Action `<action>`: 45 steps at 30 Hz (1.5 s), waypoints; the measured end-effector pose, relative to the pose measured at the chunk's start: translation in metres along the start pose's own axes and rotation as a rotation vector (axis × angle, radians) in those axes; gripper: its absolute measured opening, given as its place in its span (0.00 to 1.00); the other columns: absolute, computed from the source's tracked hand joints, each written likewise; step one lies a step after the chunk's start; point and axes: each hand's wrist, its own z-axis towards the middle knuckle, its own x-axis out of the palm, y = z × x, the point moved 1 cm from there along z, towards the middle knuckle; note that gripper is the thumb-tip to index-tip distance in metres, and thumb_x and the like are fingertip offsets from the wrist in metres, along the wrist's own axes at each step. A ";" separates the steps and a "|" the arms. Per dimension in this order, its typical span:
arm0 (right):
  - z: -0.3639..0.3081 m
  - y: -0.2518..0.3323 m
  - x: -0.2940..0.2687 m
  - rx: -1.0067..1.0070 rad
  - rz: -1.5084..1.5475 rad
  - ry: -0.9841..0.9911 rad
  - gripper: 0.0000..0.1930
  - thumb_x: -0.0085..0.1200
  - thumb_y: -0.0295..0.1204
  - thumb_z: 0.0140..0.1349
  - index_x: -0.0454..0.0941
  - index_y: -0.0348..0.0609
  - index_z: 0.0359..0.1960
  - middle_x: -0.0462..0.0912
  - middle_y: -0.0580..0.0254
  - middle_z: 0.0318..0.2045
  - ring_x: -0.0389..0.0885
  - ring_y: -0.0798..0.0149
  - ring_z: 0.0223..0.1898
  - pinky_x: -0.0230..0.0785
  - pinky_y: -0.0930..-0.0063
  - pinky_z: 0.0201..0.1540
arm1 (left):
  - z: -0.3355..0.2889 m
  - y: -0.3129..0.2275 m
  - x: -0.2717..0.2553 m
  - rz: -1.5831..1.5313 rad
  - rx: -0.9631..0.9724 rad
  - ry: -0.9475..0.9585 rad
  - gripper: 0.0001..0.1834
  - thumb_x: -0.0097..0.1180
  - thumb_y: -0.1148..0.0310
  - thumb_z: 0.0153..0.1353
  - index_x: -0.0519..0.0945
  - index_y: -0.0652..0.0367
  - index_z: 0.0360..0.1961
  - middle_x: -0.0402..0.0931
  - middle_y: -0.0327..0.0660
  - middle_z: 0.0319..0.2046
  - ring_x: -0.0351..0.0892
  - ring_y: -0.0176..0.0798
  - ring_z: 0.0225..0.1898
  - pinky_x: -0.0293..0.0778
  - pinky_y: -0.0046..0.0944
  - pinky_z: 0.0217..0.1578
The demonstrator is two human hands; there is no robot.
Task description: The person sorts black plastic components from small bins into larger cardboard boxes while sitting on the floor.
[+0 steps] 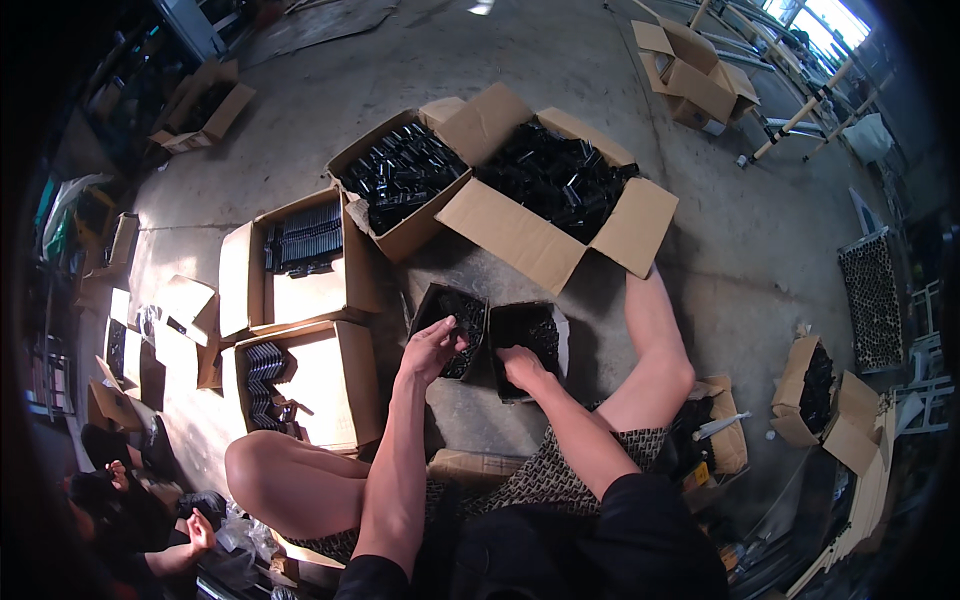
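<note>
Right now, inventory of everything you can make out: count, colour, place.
small boxes: two, dark, under the hands
black parts: too many to count, black, in small boxes and cartons
large cartons: two, brown, beyond small boxes
side cartons: two, brown, left
other cartons: several, brown, farther out
panel: one, dark and tan patterned, far right
floor: one, grey, throughout
other person: one, dark clothing, lower left
shorts: one pair, tan-black, lower middle
legs: two, bare, either side
left hand: one, bare, at left small box
right hand: one, bare, at right small box
</note>
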 end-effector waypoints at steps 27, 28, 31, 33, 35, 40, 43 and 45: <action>0.039 0.088 -0.136 -0.009 0.566 -0.453 0.10 0.64 0.26 0.54 0.82 0.32 0.36 0.87 0.52 0.28 0.87 0.63 0.31 0.78 0.71 0.37 | 0.001 0.000 0.045 0.212 0.473 -0.209 0.23 0.64 0.73 0.61 0.76 0.72 0.56 0.83 0.44 0.40 0.81 0.28 0.35 0.79 0.28 0.37; 0.039 0.087 -0.135 -0.016 0.543 -0.467 0.10 0.63 0.26 0.54 0.82 0.32 0.36 0.87 0.51 0.28 0.87 0.62 0.31 0.78 0.70 0.37 | 0.002 0.000 0.045 0.213 0.475 -0.208 0.23 0.64 0.73 0.61 0.76 0.72 0.56 0.83 0.44 0.40 0.81 0.28 0.35 0.79 0.27 0.36; 0.040 0.089 -0.133 -0.002 0.563 -0.460 0.09 0.63 0.26 0.54 0.83 0.32 0.35 0.87 0.52 0.29 0.87 0.63 0.31 0.78 0.71 0.37 | 0.002 0.000 0.046 0.232 0.474 -0.224 0.22 0.64 0.73 0.62 0.77 0.72 0.56 0.83 0.43 0.40 0.81 0.27 0.35 0.79 0.27 0.36; 0.040 0.092 -0.130 -0.002 0.620 -0.469 0.09 0.63 0.26 0.55 0.83 0.33 0.36 0.87 0.54 0.29 0.87 0.65 0.31 0.78 0.72 0.36 | 0.001 -0.002 0.045 0.246 0.484 -0.239 0.22 0.64 0.73 0.62 0.77 0.71 0.55 0.83 0.42 0.40 0.81 0.27 0.35 0.79 0.26 0.36; 0.041 0.091 -0.128 0.010 0.663 -0.473 0.09 0.63 0.25 0.55 0.83 0.33 0.36 0.87 0.55 0.29 0.86 0.67 0.30 0.77 0.73 0.35 | 0.001 -0.002 0.046 0.247 0.497 -0.240 0.21 0.64 0.73 0.62 0.78 0.71 0.55 0.84 0.41 0.39 0.80 0.26 0.34 0.78 0.26 0.35; 0.039 0.092 -0.125 0.020 0.701 -0.504 0.10 0.65 0.28 0.56 0.84 0.34 0.37 0.86 0.63 0.26 0.80 0.76 0.28 0.73 0.79 0.32 | 0.002 -0.003 0.045 0.258 0.508 -0.263 0.21 0.64 0.73 0.61 0.79 0.70 0.54 0.84 0.40 0.38 0.79 0.25 0.32 0.77 0.25 0.34; 0.037 0.094 -0.124 0.036 0.701 -0.508 0.11 0.65 0.29 0.56 0.85 0.34 0.37 0.86 0.62 0.26 0.80 0.76 0.27 0.72 0.78 0.32 | 0.002 -0.002 0.043 0.282 0.523 -0.278 0.20 0.64 0.73 0.61 0.79 0.70 0.54 0.84 0.40 0.37 0.79 0.24 0.32 0.76 0.25 0.34; 0.037 0.093 -0.122 0.022 0.683 -0.526 0.11 0.65 0.30 0.57 0.85 0.34 0.36 0.86 0.62 0.26 0.80 0.75 0.28 0.72 0.77 0.32 | 0.001 -0.002 0.044 0.317 0.529 -0.287 0.20 0.64 0.73 0.61 0.80 0.69 0.53 0.84 0.40 0.37 0.79 0.24 0.32 0.76 0.25 0.34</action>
